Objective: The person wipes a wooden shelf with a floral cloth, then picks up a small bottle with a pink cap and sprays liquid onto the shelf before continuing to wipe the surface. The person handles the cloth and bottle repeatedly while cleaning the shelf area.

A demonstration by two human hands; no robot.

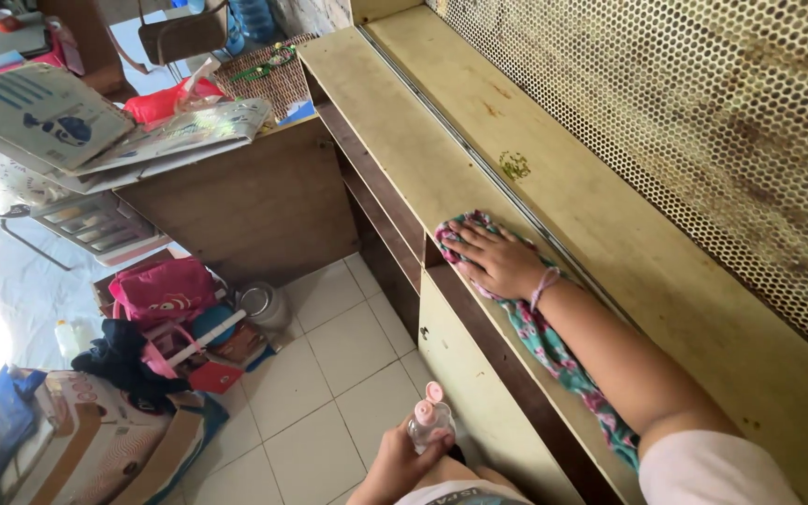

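The right hand (497, 262) presses flat, fingers spread, on a floral cloth (554, 351) whose long axis runs ten-to-four o'clock along the cabinet top (395, 122). The left hand (402, 463) grasps a small clear bottle (428, 419), its pink cap pointing toward twelve.

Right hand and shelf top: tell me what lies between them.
In the head view, a floral cloth lies flat under the right hand, pressed against the yellow shelf top.

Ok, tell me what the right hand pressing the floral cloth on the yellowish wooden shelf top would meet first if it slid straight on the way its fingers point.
The right hand points up-left along the yellowish wooden shelf top. Past the floral cloth the board looks bare, so the way seems free to its far end, though depth is hard to judge.
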